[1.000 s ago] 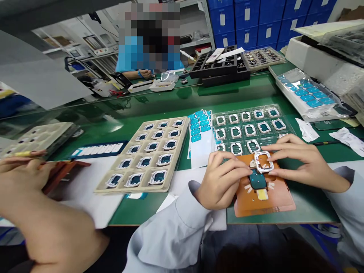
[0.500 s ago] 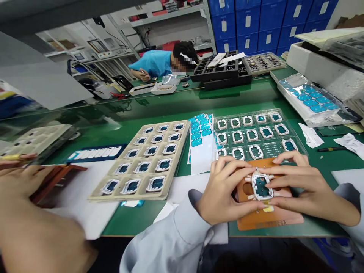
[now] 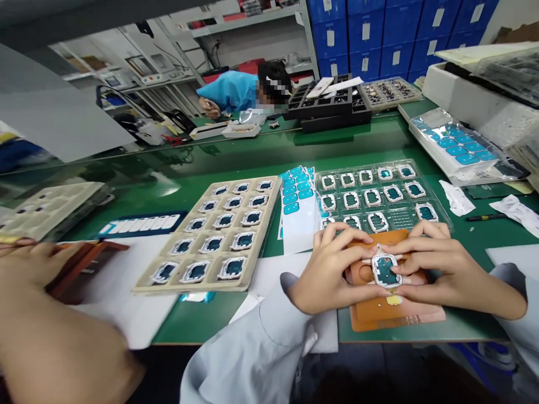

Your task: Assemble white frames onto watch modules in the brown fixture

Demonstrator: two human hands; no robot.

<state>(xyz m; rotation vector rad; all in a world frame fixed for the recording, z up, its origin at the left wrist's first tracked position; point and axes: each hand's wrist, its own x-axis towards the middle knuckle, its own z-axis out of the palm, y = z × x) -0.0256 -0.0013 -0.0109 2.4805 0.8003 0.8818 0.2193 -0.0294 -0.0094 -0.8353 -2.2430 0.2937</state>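
A square white-framed part (image 3: 386, 271) with a dark green inside, like a small device housing, lies on an orange fixture plate (image 3: 398, 320). My left hand (image 3: 332, 269) grips its left side, with the thumb at the near edge and fingers at the far edge. From the right, my right hand (image 3: 438, 269) is closed on it, one fingertip on the frame's right side and the thumb at the near corner. Part of the plate is hidden under both hands. Just beyond, a clear plastic tray (image 3: 402, 219) holds similar parts.
Left of my hands stand a beige tray (image 3: 248, 285) of similar parts and sheets of blue stickers (image 3: 298, 191). Another person's arm (image 3: 63, 336) reaches in at the far left, near a brown fixture (image 3: 90, 266). Across the bench a person in blue (image 3: 231, 92) leans over.
My hands stay on the white-framed part. The fingers of my right hand have drawn slightly closer together, and the part sits a little flatter. The view has shifted slightly.
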